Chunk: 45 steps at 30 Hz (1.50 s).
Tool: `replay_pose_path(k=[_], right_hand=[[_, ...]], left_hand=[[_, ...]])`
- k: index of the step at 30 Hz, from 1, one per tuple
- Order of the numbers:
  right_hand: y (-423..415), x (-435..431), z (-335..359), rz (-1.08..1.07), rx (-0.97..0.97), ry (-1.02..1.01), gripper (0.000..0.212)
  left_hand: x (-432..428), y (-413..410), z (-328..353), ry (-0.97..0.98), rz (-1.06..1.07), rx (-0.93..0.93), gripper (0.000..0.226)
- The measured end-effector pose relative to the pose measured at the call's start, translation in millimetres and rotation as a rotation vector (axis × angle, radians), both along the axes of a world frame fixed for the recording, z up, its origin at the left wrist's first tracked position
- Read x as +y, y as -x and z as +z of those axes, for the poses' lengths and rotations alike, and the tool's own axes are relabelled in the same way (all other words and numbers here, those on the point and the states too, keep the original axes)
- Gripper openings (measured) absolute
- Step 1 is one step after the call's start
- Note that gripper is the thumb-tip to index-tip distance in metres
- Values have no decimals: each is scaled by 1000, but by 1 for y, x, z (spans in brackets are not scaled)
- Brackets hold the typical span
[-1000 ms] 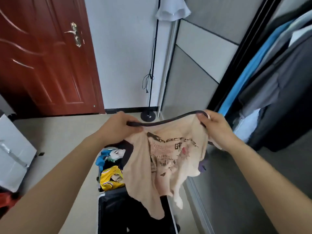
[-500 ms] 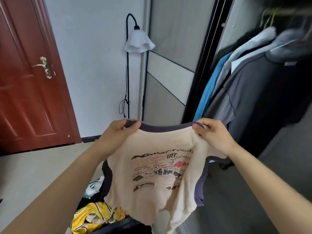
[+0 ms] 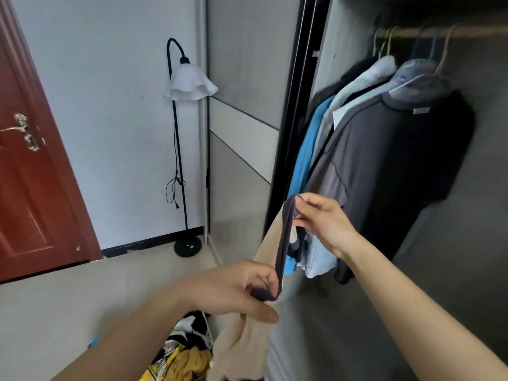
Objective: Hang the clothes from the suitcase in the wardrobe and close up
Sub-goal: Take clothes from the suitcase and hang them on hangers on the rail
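1. Beige tee [image 3: 270, 244] with a dark purple collar [image 3: 286, 235] is the thing in play. It's held up in mid-air right in front of the open wardrobe [image 3: 301, 105], and it's not on a hanger.
2. My view has the left hand [image 3: 236, 290] low and close to the camera. Its fingers are curled and clamped on the near end of the collar, with the thumb under it against the beige cloth.
3. Right hand [image 3: 324, 221] is higher and further out. Thumb and forefinger are pinched together on the far end of the collar, and the other fingers are loosely bent.
4. Collar runs taut in a steep line between the two hands. The rest of the tee droops from the left hand down past the bottom edge.
5. Inside the wardrobe, clothes hang from a rail [image 3: 439, 31]. A dark grey shirt [image 3: 384, 160] is at the front, with pale ones and a blue shirt [image 3: 305, 155] to its left. The right hand is just in front of their lower parts, and I can't tell if it touches them.
6. Bottom edge, left of the drooping tee, there's a pile of clothes with a yellow piece [image 3: 189, 364] on top.
7. Further back, a floor lamp [image 3: 189, 83] with a white shade stands by the wall next to the wardrobe, and a red-brown door [image 3: 24, 174] is far left.
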State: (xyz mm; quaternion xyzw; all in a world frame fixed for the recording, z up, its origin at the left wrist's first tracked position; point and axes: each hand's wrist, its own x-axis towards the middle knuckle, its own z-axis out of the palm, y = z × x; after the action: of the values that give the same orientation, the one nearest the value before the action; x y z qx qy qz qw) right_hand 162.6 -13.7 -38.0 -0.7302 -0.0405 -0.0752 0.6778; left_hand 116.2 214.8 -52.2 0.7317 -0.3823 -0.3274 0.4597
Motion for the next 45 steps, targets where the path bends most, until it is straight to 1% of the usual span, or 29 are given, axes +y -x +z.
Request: replay_pose_path(k=[2,4,5,7,9,10,12,15,16,19,21,24,26,28,30,31,33,35,37,38,39,40,42,43,44,45], right_hand=[[2,0,5,13,-10,-32,27],[4,-3,11,3,-25,33,34],[5,-6,14,-13,-32,92,34],[6,-12,22,-79,-44,184,31],[5,-25,26,-194,-49,204,28],[5,-33,27,-250,-51,203,26],[6,-51,29,-326,-33,216,25],[11,-76,28,-341,68,270,24],[13,-82,29,-333,99,272,23],[20,-97,32,-318,179,153,19],[23,-110,33,-287,275,64,18],[27,-123,26,-227,461,14,20],[27,-130,19,-276,536,29,17],[26,-131,12,-387,558,109,11],[23,-129,5,-485,520,163,6],[20,-128,1,-503,490,138,6],[16,-120,-2,-483,455,-52,11],[12,-113,2,-461,441,-264,15],[10,-107,11,-430,407,-344,14],[9,-103,15,-397,378,-343,14],[9,-99,19,-359,348,-320,13],[9,-95,23,-329,320,-283,11],[14,-92,31,-259,278,-145,6],[19,-93,36,-217,253,-36,2],[24,-96,41,-194,216,106,6],[28,-99,44,-212,178,282,14]], left_hand=[[-7,1,-4,-27,-1,74,21],[-13,-2,-7,-41,35,33,18],[-15,-4,-9,-54,83,-17,17],[-18,-10,-13,-101,234,-177,20],[-16,-19,-17,-98,377,-323,28],[-13,-24,-18,-71,430,-346,30],[-10,-36,-17,-34,499,-409,26],[-7,-54,-7,-113,497,-649,17],[-6,-60,-2,-129,487,-699,16],[-6,-70,14,-84,466,-746,17],[-5,-70,27,-16,414,-725,21],[-5,-65,45,129,335,-684,21],[-6,-60,52,194,301,-622,17],[-8,-55,52,211,221,-559,17],[-13,-51,45,180,85,-469,19],[-16,-50,40,143,14,-410,19],[-20,-51,28,23,-84,-328,19],[-28,-55,15,-145,-100,-383,19],[-39,-58,-1,-284,-49,-423,18],[-46,-59,-9,-313,11,-395,17],[-54,-58,-16,-298,98,-320,15],[-62,-57,-22,-252,220,-192,15],[-74,-61,-31,-161,489,59,21],[-80,-65,-34,-140,596,103,19],[-84,-71,-35,-150,668,78,15],[-86,-77,-34,-174,720,26,12]])
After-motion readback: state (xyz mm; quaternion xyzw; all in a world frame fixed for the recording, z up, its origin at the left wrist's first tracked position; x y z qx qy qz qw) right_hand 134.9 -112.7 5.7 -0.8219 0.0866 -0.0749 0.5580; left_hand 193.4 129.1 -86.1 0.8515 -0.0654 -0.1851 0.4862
